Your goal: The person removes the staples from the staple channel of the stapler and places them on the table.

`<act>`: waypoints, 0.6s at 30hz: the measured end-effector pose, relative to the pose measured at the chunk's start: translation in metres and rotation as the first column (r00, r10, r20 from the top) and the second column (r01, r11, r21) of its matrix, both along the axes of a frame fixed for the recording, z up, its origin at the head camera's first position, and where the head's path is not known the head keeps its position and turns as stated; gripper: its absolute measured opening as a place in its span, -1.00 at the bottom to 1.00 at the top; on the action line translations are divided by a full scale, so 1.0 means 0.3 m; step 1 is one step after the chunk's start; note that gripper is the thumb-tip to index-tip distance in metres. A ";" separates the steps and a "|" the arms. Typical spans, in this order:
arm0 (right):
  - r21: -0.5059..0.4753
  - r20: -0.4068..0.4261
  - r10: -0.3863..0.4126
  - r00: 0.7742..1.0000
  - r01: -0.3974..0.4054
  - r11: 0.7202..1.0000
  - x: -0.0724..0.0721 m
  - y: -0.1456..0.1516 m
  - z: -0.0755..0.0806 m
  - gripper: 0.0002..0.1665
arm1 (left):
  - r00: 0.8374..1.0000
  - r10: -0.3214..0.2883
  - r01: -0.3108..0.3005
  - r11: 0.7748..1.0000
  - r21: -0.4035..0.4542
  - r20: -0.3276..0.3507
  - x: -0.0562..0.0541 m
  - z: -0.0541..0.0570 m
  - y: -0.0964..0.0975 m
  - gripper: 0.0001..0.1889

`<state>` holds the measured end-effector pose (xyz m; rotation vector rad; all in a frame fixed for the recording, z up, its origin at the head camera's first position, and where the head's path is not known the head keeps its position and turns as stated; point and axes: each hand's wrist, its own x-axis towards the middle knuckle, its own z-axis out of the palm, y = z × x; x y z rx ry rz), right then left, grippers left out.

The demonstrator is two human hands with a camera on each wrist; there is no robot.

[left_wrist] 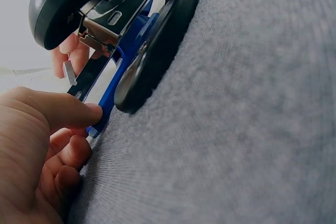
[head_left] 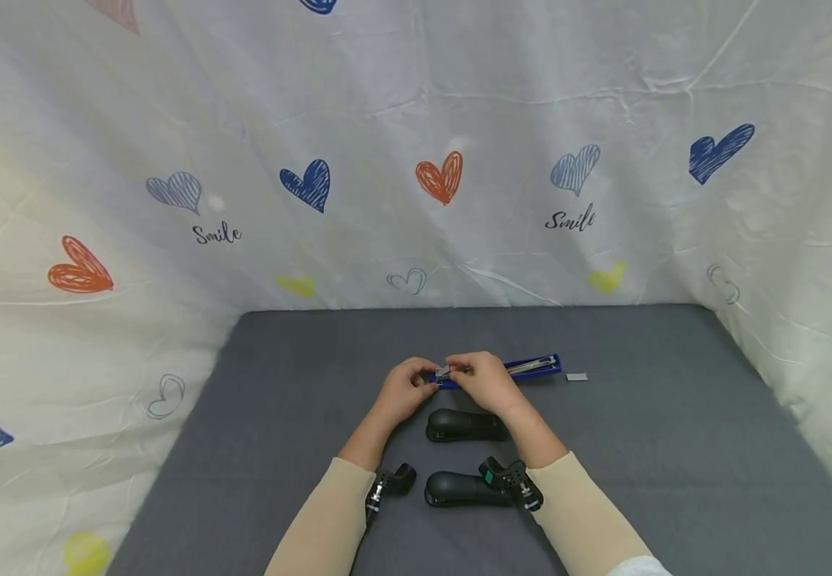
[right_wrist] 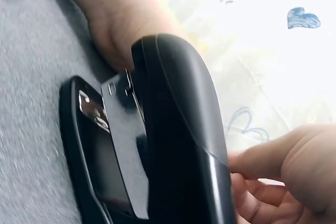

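A blue stapler [head_left: 534, 366] lies opened out on the grey table, its long metal inside showing. My left hand [head_left: 403, 390] holds its left end; in the left wrist view the thumb presses on the blue base [left_wrist: 111, 90], fingers curled beneath. Above that same end, my right hand [head_left: 491, 382] pinches a small silver strip of staples [left_wrist: 69, 73], tilted over the stapler's channel. The right wrist view shows the right thumb and fingers curled together, with their tips hidden behind a black stapler [right_wrist: 184, 124].
Nearer the body, two black staplers lie crosswise, one [head_left: 459, 426] just below the hands and another [head_left: 459, 490] partly under the right wrist camera [head_left: 510, 478]. Another silver staple strip [head_left: 577, 377] rests right of the blue stapler. A curtain with hearts [head_left: 440, 178] hangs behind the table.
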<state>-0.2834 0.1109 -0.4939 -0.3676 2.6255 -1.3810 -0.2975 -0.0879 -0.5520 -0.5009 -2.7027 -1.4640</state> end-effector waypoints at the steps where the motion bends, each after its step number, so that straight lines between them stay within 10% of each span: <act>1: -0.026 0.011 -0.012 1.000 0.012 1.000 -0.002 0.001 -0.005 -0.61 | 1.000 -0.001 0.001 1.000 0.000 -0.004 -0.001 0.000 0.000 -0.75; 18: -0.140 0.003 -0.150 0.989 0.149 0.979 0.000 -0.010 -0.020 -0.73 | 1.000 0.008 -0.008 1.000 -0.009 -0.008 0.000 0.003 0.004 -0.74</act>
